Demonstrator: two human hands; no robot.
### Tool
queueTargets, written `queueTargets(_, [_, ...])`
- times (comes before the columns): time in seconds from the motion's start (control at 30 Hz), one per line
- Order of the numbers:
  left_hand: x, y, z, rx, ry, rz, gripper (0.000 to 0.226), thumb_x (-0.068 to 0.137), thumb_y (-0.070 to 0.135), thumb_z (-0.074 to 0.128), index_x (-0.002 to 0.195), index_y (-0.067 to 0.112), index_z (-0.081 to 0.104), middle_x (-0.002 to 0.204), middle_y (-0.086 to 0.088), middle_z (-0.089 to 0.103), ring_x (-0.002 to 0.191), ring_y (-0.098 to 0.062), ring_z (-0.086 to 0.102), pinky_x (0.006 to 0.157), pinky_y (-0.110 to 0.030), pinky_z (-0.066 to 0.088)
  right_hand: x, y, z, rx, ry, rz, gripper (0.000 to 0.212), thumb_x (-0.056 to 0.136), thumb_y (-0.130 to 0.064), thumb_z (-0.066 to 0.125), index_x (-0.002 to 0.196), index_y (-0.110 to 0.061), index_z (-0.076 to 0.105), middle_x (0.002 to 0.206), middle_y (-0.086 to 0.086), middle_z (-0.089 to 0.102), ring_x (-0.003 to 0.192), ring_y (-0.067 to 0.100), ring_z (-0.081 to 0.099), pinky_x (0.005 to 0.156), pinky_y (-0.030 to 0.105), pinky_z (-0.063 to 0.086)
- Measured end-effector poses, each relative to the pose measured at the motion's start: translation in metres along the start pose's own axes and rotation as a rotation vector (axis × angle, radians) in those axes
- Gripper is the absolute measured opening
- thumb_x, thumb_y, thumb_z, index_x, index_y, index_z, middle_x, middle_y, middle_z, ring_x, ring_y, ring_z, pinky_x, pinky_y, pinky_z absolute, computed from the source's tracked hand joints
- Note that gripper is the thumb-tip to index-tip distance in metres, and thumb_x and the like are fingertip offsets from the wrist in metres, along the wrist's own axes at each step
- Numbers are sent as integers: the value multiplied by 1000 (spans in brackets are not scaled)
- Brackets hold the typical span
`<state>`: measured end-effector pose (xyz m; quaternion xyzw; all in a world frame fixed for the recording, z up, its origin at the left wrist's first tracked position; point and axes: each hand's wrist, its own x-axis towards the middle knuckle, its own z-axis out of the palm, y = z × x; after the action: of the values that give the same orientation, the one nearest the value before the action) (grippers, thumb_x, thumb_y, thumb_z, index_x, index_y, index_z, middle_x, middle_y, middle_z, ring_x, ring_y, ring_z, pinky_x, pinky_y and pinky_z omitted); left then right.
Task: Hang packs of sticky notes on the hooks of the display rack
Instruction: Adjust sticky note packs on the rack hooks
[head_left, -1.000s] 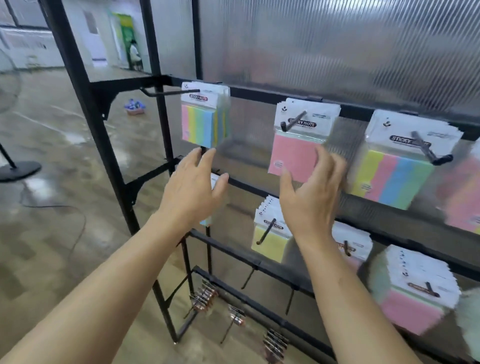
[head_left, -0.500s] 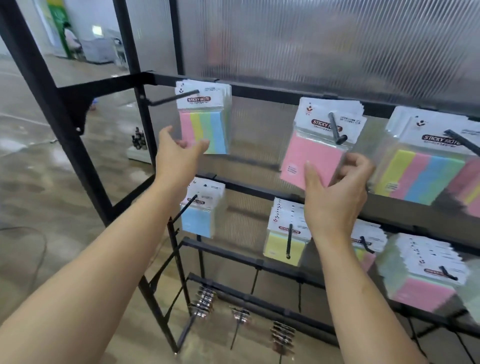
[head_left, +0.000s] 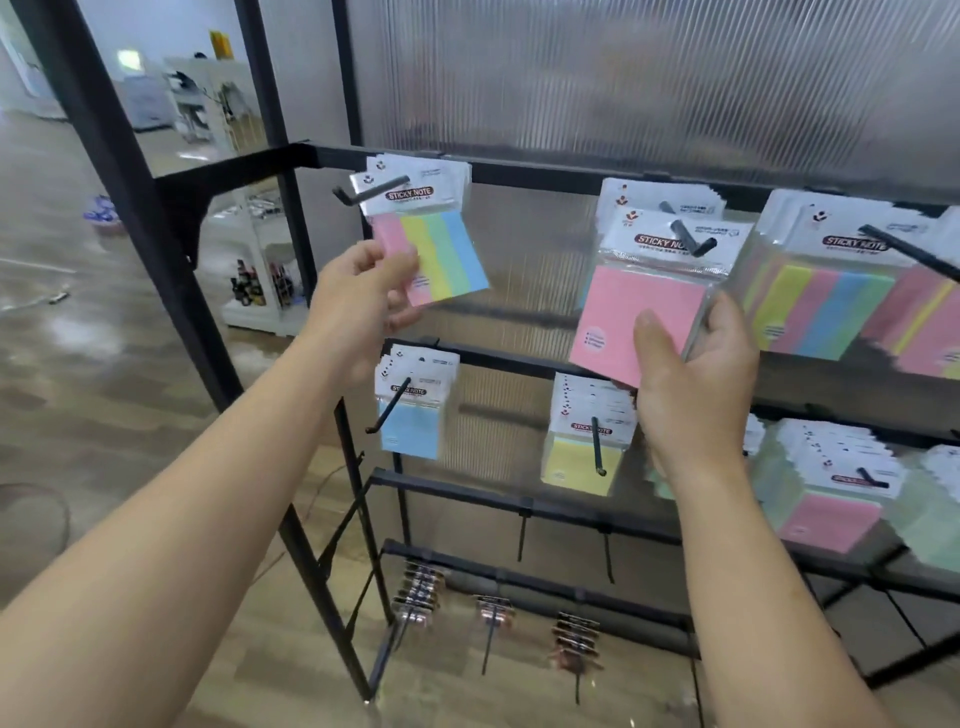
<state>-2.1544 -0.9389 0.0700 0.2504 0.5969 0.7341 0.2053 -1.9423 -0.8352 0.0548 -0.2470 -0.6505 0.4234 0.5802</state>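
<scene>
Up on the display rack's (head_left: 545, 174) top rail, a striped pack (head_left: 441, 254) (pink, yellow, green, blue, white header) is hung on a hook (head_left: 371, 189) and pinched at its lower left corner by the left grip (head_left: 363, 296), bottom swung right. One hook over, a pink pack (head_left: 634, 306) is pinched by the right grip (head_left: 696, 364), bottom kicked left. More striped packs (head_left: 821, 306) are crowded just beside it.

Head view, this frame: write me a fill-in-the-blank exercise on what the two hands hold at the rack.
1. The left hand grips the striped four-colour pack of sticky notes on the black metal display rack's ____ row.
2. The right hand holds a plain pack of sticky notes coloured ____.
3. The middle-row pack hanging below the left hand is coloured ____.
Missing words: top; pink; blue.
</scene>
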Motion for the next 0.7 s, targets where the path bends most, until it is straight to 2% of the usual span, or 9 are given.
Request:
queueTargets(0.03, [-5, 2, -1, 5, -30, 19, 8, 96, 10, 58, 91, 16, 60, 94, 0, 73, 79, -13, 71, 69, -28, 55, -2, -3, -1, 54, -8, 10, 24, 90, 1, 56, 90, -22, 54, 87, -9, 67, 82, 7, 65, 72, 22, 52])
queueTargets(0.13, [-22, 10, -11, 1, -88, 76, 14, 98, 5, 50, 90, 14, 56, 79, 7, 68, 59, -2, 64, 58, -21, 51, -11, -13, -2, 185, -21, 41, 27, 91, 7, 54, 91, -20, 54, 79, -18, 70, 79, 0, 66, 68, 17, 51])
queueTargets(0.17, [-27, 12, -15, -2, -106, 85, 14, 99, 5, 49, 92, 15, 56, 78, 8, 69, 62, -3, 65, 61, -24, 54, -15, -16, -1, 210, -21, 44, 27, 91, 8, 53, 91, -19, 54, 78, -19, 70, 79, -1, 66, 67, 17, 51])
queueTargets(0.27, [-41, 13, -28, 11, -160, 116, 18, 100, 5, 46, 104, 19, 56, 103, 4, 72, 91, -16, 71, 75, -35, 58, -24, -25, 1, 248, -9, 30, 26, 91, 7, 53, 91, -18, 54, 80, -18, 70, 81, 1, 66, 69, 19, 51])
queueTargets(0.37, [-55, 18, -37, 8, -181, 141, 27, 101, 3, 43, 112, 24, 56, 110, 6, 72, 103, -21, 69, 83, -41, 58, -33, -35, 4, 273, 20, 10, 24, 91, 6, 54, 90, -19, 54, 80, -18, 68, 81, 1, 65, 69, 19, 51])
queueTargets(0.47, [-70, 26, -44, -8, -208, 174, 30, 101, 1, 41, 117, 22, 55, 113, 4, 71, 106, -19, 68, 81, -38, 59, -43, -45, 5, 279, 49, -23, 24, 91, 3, 55, 91, -21, 54, 83, -16, 67, 84, 3, 65, 71, 20, 51])
queueTargets(0.63, [-87, 40, -53, 6, -226, 200, 25, 103, 5, 40, 116, 20, 55, 115, 2, 71, 105, -18, 69, 78, -33, 58, -56, -65, 0, 256, 43, -84, 25, 91, 6, 53, 87, -20, 53, 75, -20, 66, 77, -2, 63, 68, 17, 49])
queueTargets(0.7, [-94, 45, -53, 21, -247, 198, 25, 103, 6, 40, 117, 19, 55, 111, 3, 72, 103, -17, 69, 71, -28, 58, -59, -70, -2, 234, 27, -91, 25, 90, 5, 54, 88, -20, 53, 77, -19, 67, 79, -1, 64, 70, 18, 50])
